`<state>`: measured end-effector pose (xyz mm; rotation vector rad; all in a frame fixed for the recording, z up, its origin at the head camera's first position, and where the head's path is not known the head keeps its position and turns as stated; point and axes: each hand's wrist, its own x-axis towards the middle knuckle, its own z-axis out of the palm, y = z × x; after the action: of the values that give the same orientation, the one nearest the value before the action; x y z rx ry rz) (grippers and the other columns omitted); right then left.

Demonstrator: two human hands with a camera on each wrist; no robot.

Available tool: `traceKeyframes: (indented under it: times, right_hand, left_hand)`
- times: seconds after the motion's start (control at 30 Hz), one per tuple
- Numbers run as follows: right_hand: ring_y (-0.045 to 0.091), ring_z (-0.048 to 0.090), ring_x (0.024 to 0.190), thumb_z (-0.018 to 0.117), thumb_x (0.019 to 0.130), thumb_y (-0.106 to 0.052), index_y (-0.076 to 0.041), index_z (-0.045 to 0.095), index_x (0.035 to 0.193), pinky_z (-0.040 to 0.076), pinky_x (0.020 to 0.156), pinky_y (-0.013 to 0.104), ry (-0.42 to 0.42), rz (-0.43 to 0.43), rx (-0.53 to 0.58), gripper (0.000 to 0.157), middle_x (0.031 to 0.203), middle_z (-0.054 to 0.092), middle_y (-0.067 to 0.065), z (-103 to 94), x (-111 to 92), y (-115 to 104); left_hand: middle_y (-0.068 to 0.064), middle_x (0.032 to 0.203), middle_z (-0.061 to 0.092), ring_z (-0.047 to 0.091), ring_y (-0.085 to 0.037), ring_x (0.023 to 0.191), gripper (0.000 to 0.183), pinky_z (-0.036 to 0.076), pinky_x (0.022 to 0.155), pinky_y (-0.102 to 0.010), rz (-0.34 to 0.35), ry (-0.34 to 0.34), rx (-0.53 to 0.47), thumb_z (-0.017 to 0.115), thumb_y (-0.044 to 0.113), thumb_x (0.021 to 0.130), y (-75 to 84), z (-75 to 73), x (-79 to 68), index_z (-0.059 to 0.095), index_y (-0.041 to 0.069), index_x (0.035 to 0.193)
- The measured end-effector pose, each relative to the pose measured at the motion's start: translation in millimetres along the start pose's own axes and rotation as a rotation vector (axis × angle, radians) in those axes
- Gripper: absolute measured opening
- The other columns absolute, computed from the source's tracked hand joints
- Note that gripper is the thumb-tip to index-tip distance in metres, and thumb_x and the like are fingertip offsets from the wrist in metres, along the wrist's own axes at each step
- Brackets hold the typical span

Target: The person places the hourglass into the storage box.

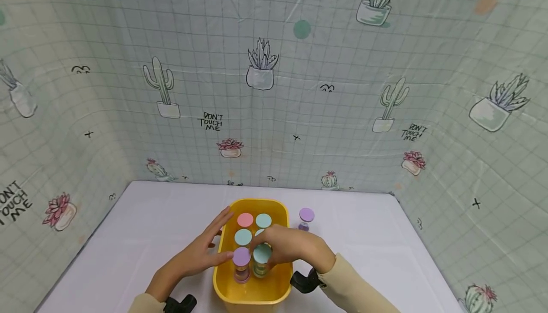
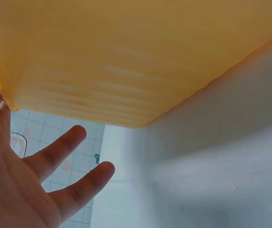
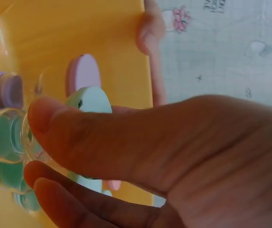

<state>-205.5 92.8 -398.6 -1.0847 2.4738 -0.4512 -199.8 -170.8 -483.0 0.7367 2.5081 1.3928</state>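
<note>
A yellow plastic bin holds several small sand timers with coloured end caps. My right hand reaches into it, thumb and fingers pinching a mint sand timer in the front right part. In the right wrist view the fingers close around its clear glass. Left of it stands a purple sand timer. My left hand is spread at the bin's left rim, its thumb tip close to the purple cap; whether they touch I cannot tell. Behind are a pink sand timer and mint ones.
Another purple sand timer stands on the white table, just right of the bin. A cactus-print cloth walls the table at the back and both sides.
</note>
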Motion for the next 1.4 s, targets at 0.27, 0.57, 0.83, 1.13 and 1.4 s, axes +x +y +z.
traceKeyframes:
  times: [0.27,0.57,0.83,1.13,1.4]
  right_hand:
    - [0.000,0.063,0.101,0.090,0.076,-0.006,-0.018,0.077,0.115,0.052,0.093,0.016,-0.045,-0.018,-0.079,0.043,0.113,0.074,-0.010,2.7,5.4,-1.8]
    - [0.000,0.063,0.094,0.091,0.076,-0.009,-0.020,0.078,0.115,0.054,0.089,0.017,-0.068,0.046,-0.112,0.042,0.108,0.075,-0.012,-1.7,5.9,-5.0]
    - [-0.001,0.063,0.091,0.092,0.075,-0.008,-0.020,0.079,0.118,0.054,0.084,0.015,-0.069,0.058,-0.127,0.047,0.108,0.076,-0.012,0.6,12.2,-5.5]
    - [0.000,0.062,0.089,0.092,0.075,-0.009,-0.019,0.078,0.117,0.055,0.085,0.017,-0.088,0.085,-0.180,0.046,0.107,0.076,-0.010,2.9,15.4,-9.7]
    - [0.001,0.062,0.090,0.090,0.077,-0.007,-0.020,0.076,0.120,0.055,0.085,0.018,-0.116,0.122,-0.207,0.047,0.111,0.075,-0.009,3.0,17.5,-11.1]
  left_hand:
    - [-0.012,0.175,0.003,0.044,-0.048,0.137,0.087,0.049,0.096,-0.068,0.024,-0.005,-0.004,0.071,0.030,0.095,2.3,0.3,-1.3,0.021,0.023,0.166]
    - [-0.011,0.175,0.004,0.046,-0.048,0.136,0.086,0.049,0.095,-0.068,0.047,-0.002,-0.014,0.071,0.029,0.095,3.5,2.9,1.9,0.022,0.021,0.165]
    - [-0.011,0.175,0.005,0.047,-0.047,0.134,0.087,0.050,0.095,-0.068,0.048,0.003,-0.006,0.071,0.031,0.094,1.5,1.6,1.0,0.023,0.023,0.165]
    - [-0.011,0.175,0.004,0.047,-0.045,0.134,0.087,0.050,0.094,-0.067,0.052,0.001,-0.001,0.071,0.030,0.094,0.8,0.9,0.8,0.022,0.024,0.165]
    - [-0.009,0.175,0.005,0.048,-0.045,0.134,0.086,0.050,0.095,-0.067,0.032,0.009,-0.005,0.071,0.030,0.095,0.3,2.6,-0.1,0.022,0.025,0.165]
